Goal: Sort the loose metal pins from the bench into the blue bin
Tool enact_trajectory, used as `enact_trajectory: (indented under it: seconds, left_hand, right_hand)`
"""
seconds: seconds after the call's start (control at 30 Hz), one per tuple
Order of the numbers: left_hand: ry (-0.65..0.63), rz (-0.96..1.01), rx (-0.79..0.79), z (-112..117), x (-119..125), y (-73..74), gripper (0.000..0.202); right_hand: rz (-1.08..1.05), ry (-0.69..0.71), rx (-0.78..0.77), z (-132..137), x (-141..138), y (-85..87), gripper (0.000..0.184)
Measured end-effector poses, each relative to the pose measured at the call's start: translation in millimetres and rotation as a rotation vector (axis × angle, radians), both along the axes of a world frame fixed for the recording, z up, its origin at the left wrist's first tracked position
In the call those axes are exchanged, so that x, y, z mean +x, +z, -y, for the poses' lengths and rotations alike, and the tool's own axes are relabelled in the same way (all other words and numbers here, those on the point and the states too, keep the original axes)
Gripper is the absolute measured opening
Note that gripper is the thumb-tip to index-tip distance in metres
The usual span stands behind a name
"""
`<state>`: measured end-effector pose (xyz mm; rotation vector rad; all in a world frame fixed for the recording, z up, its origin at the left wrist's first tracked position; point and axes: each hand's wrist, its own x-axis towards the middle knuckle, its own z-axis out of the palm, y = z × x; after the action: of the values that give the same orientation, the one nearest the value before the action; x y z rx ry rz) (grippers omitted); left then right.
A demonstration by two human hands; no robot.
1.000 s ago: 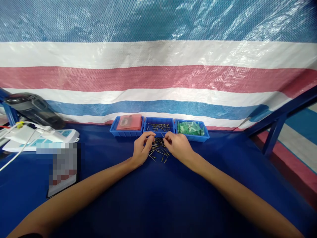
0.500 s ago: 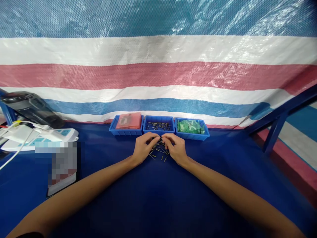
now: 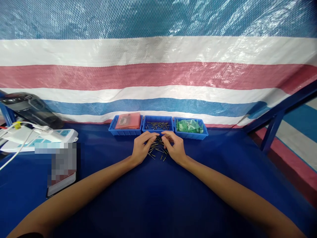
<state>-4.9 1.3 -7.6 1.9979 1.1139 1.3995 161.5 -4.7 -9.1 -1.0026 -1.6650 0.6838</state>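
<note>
- Two bare forearms are reaching from the near edge of the table [image 3: 153, 201], which is wearing a dark blue cloth, toward its far middle.
- A flat dark-edged card [image 3: 61, 183] is lying near the left edge, its face blurred and unreadable.
- The left hand [image 3: 140, 149] is resting on the cloth with its fingers curled narrow, tips touching the pile of small metal pins [image 3: 158, 150].
- The right hand [image 3: 176, 147] is curling the same way just beside it; I cannot tell whether either hand is pinching a pin.
- A white power strip [image 3: 39, 136] is sitting further back on the left, its markings too small to read.
- Three blue bins are lining the far edge: the left bin [image 3: 112, 130] holding a red packet, the middle bin [image 3: 157, 119] more pins, the right bin [image 3: 204, 132] green bags.
- A striped tarp [image 3: 158, 76] is hanging behind.
</note>
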Motion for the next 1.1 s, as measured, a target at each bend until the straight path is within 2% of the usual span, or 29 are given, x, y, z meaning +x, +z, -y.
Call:
enact_trajectory:
  seconds: [0.07,0.2,0.37,0.53,0.63,0.9,1.0,1.1]
  left_hand:
    - [0.002,-0.002,-0.002,0,0,-0.4,0.025]
    - [0.024,0.047,-0.103,0,2,-1.8,0.026]
    - [-0.030,0.097,-0.162,1,2,-1.9,0.026]
    - [-0.051,0.066,-0.190,0,2,-2.0,0.025]
    - [-0.075,0.043,-0.198,-1,3,-1.9,0.024]
    - [-0.083,-0.076,-0.144,1,4,5.1,0.030]
    - [-0.099,-0.104,-0.149,3,4,7.8,0.037]
    - [-0.102,-0.095,-0.158,4,3,8.9,0.044]
  right_hand:
    - [0.022,0.014,0.025,0,0,-0.3,0.021]
    - [0.115,0.048,0.095,-1,0,1.0,0.021]
    - [0.169,0.112,0.147,-2,-1,-0.1,0.020]
    - [0.137,-0.003,0.030,-2,2,0.1,0.029]
    - [0.136,0.006,-0.028,-3,4,0.8,0.036]
    - [0.153,-0.002,0.013,-4,4,-0.6,0.051]
    - [0.139,0.010,0.010,-4,4,0.3,0.050]
    - [0.147,0.036,0.035,-2,4,1.8,0.038]
